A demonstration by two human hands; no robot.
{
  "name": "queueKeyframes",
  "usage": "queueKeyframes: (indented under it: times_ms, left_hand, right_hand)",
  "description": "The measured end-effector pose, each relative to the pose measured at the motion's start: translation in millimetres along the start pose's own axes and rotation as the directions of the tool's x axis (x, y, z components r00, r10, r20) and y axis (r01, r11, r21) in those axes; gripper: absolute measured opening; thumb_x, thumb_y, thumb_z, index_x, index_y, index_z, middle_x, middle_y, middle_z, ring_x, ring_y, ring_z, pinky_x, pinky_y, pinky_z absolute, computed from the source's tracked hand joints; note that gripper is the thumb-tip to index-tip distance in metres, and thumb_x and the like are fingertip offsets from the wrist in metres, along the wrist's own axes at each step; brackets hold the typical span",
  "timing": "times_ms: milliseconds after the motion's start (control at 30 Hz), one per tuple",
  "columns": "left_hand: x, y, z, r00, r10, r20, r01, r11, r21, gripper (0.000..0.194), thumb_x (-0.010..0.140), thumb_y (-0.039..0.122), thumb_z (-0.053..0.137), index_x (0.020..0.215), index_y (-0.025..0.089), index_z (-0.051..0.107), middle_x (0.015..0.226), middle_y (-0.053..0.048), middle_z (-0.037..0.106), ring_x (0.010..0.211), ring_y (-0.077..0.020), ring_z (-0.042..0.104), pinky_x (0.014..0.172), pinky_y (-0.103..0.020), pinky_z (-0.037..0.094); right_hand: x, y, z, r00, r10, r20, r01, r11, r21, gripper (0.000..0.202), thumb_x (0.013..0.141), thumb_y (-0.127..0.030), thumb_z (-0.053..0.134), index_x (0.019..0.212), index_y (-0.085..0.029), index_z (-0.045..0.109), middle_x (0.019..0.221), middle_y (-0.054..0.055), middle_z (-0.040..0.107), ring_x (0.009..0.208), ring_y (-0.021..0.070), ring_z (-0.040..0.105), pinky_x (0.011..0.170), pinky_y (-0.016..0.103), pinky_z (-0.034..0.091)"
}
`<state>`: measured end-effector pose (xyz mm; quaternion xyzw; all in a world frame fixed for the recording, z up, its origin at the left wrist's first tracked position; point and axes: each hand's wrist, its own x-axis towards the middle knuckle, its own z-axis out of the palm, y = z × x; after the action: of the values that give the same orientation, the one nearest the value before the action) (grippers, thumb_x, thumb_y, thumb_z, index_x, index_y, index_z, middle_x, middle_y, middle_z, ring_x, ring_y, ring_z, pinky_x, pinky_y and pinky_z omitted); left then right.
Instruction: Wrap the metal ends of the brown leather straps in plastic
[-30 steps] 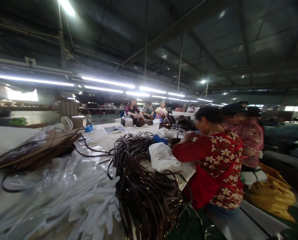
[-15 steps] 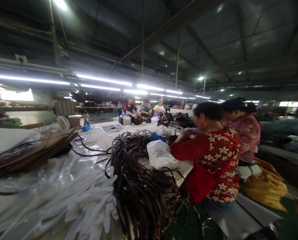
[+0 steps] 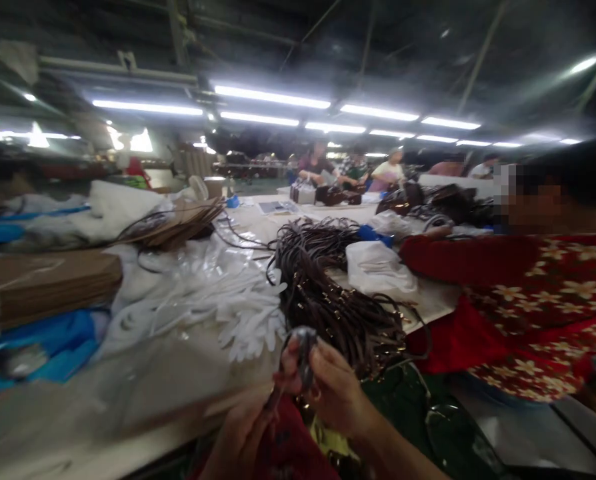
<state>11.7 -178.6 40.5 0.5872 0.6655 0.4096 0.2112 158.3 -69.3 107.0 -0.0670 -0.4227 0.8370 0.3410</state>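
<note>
Both hands are in front of my body at the table's near edge. My left hand [image 3: 248,420] and my right hand [image 3: 339,385] close their fingers round a dark strap [image 3: 305,353], bunched up with a greyish sheen at its top. Motion blur hides its details. A small gold-coloured spot shows under the right fingers. Just beyond my hands lies a large heap of dark brown straps [image 3: 323,287] with gold-coloured metal fittings, hanging over the table edge. White gloves [image 3: 251,320] are piled to the left of that heap.
Brown cardboard sheets [image 3: 53,283] and a blue plastic bag [image 3: 63,350] lie on the left. Clear plastic bags [image 3: 193,273] cover part of the table [image 3: 178,380]. A white packet [image 3: 378,267] lies near a co-worker in a red flowered top [image 3: 538,320], close on my right. Other people work farther back.
The view has tilted down and turned left, so the heap and co-worker now appear farther right. My hands, out of view before, have come in holding the dark strap.
</note>
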Motion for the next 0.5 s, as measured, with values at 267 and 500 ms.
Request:
queueKeyframes:
  times_ms: [267,500]
  left_hand:
    - [-34,27,-25.5,0.923,-0.102,0.372,0.315,0.757,-0.572,0.058,0.086,0.070,0.048,0.063,0.017,0.047,0.055,0.002,0.045,0.050,-0.0088,0.037,0.049,-0.022,0.027]
    - [-43,24,-73.5,0.881,-0.173,0.441,0.451,0.590,-0.670,0.056,0.076,0.070,0.062,0.064,0.016,0.052,0.048,0.004,0.044,0.041,-0.0069,0.031,0.040,-0.022,0.018]
  right_hand:
    - [18,19,-37,0.763,-0.195,0.616,0.636,0.057,-0.770,0.027,0.101,-0.020,0.037,0.121,-0.019,0.055,0.098,0.009,0.069,0.094,0.0214,0.064,0.084,0.035,0.052]
    - [3,64,-49,0.663,0.108,0.740,0.748,-0.109,-0.654,0.034,0.100,-0.038,0.033,0.101,-0.012,0.055,0.077,0.009,0.062,0.067,0.0215,0.053,0.059,0.033,0.042]
